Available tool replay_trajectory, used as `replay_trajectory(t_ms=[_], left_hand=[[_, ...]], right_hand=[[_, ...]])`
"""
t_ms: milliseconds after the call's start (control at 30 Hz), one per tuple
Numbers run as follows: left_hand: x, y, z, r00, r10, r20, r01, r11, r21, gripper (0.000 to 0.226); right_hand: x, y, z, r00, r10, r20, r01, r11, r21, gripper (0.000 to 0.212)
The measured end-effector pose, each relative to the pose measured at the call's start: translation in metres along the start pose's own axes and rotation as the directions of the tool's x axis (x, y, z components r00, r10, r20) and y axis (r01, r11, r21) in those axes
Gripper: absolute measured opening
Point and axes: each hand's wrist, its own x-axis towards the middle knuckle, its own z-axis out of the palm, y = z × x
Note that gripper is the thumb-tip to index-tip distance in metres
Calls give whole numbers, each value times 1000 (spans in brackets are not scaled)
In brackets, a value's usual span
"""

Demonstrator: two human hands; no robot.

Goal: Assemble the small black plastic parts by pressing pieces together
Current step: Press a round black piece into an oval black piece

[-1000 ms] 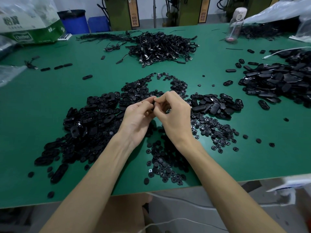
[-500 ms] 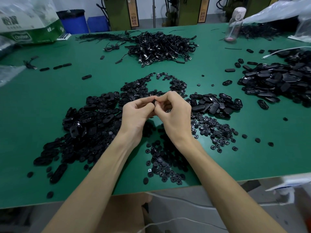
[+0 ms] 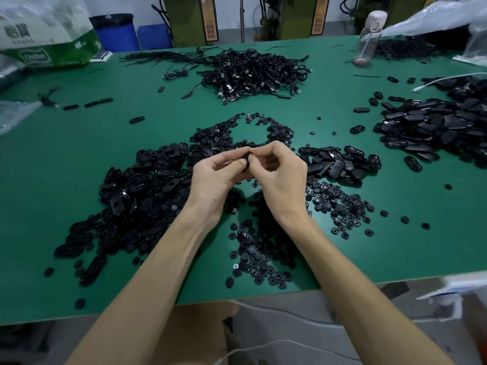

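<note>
Both left hand (image 3: 213,180) and right hand (image 3: 283,177) pinch one black part (image 3: 246,157); loose pieces (image 3: 259,262) by the tabletop's (image 3: 66,164) front edge await, I reckon.

Green worktable (image 3: 79,180); olive machines (image 3: 189,19) behind, white wall (image 3: 147,3), blue bins (image 3: 116,32), grey floor (image 3: 290,325).

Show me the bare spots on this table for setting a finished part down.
Bare green mat lies left of the oval-shell pile, and again right of the scattered discs. Crowded beneath the left hand and right hand, both pinching a black part.
</note>
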Motion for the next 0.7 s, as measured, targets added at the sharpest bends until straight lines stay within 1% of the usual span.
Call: replay_trajectory(t_ms=[133,300,433,600,633,667,700], left_hand=[[2,0,-3,999,-27,42,29,999,-40,23],[4,-2,-5,1000,-21,20,22,1000,-15,21],[4,-4,-5,999,47,-6,-46,994,96,22],[3,-5,-4,994,107,-21,-102,980,169,18],[3,-5,-4,990,136,-22,-128,970,207,17],[4,-5,-4,982,185,-24,-171,944,283,16],[5,-4,-4,968,249,-28,-218,892,396,16]], right_hand=[[2,-2,-2,998,55,-12,-55,998,27,2],[0,-3,-1,998,65,15,-65,997,28,2],[-1,-3,-1,998,60,35,-61,998,18,2],[-1,-3,-1,999,49,15,-49,998,30,2],[0,-3,-1,999,43,2,-43,999,23,3],[1,-3,-2,999,32,-22,-32,999,11,4],[2,-3,-3,998,23,-58,-23,1000,-6,6]])
